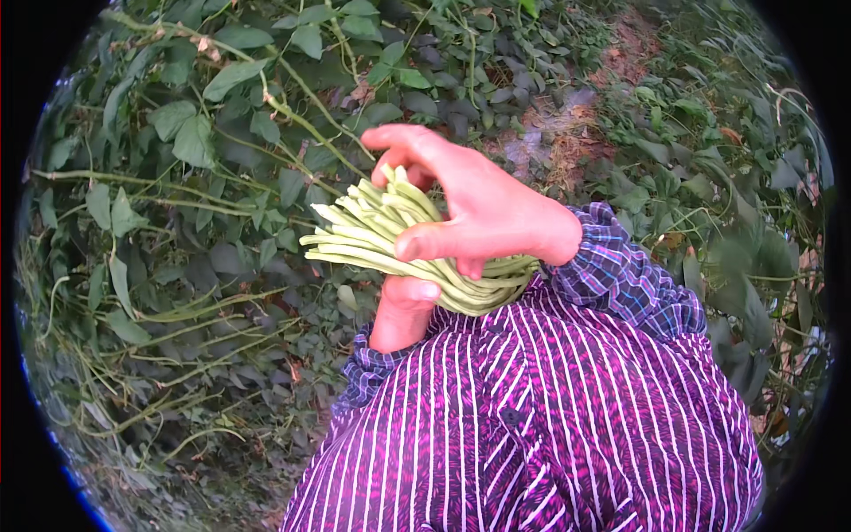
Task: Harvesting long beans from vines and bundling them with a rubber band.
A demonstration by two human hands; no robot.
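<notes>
A bundle of long green beans (372, 229) lies in front of my chest, its pale cut ends fanned toward the left and its bodies bending back toward my shirt. My left hand (404, 306) holds the bundle from below, with the thumb pressed against its near side; most of its fingers are hidden by the beans. Across the top reaches my right hand (479, 199). Its thumb rests on the beans and its curled fingers are at the far side, near the ends, while the index finger stands out beyond them.
Leafy bean vines (193, 139) crowd the left side, with bare stems (292, 116) stretching close to my right fingers. More foliage (678, 153) grows on the right. Between the rows runs a strip of ground (565, 133) with dry litter. My striped shirt (518, 412) fills the lower part.
</notes>
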